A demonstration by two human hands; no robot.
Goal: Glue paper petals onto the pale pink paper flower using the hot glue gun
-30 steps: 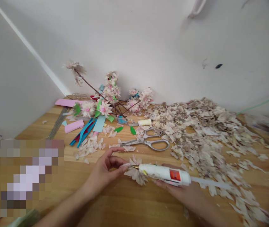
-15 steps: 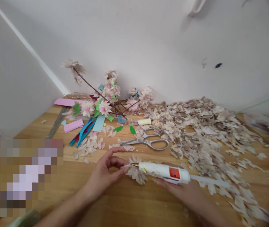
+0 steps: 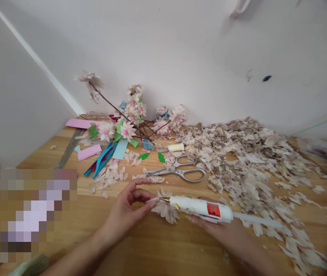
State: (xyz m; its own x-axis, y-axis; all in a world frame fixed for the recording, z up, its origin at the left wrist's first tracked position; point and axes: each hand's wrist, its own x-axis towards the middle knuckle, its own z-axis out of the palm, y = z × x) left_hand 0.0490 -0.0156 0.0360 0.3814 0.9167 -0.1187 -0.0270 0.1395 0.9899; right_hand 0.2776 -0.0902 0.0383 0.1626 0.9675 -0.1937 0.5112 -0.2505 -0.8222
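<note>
Between the thumb and finger of my left hand (image 3: 133, 205) is a pale dried petal (image 3: 152, 200). Right beside it spreads a petal flower (image 3: 166, 212); whether it rests on the table or is also held I cannot tell. My right hand (image 3: 218, 226) is wrapped round a white glue gun (image 3: 194, 206) with an orange switch, a glue stick (image 3: 255, 218) poking out of its back. The metal nozzle points left, over the flower and close to the pinched petal. Silver scissors (image 3: 177, 170) lie just beyond the hands.
Loose dried petals (image 3: 238, 161) form a big heap on the right. Finished flowers on twigs (image 3: 127, 130) stand against the wall. Pink crepe paper (image 3: 89, 152), blue strips (image 3: 101, 161), green leaves (image 3: 161, 157) and a thread spool (image 3: 175, 147) lie across the wooden table (image 3: 152, 249).
The glue gun has shifted very slightly to the right. Both hands otherwise keep the same grip and place.
</note>
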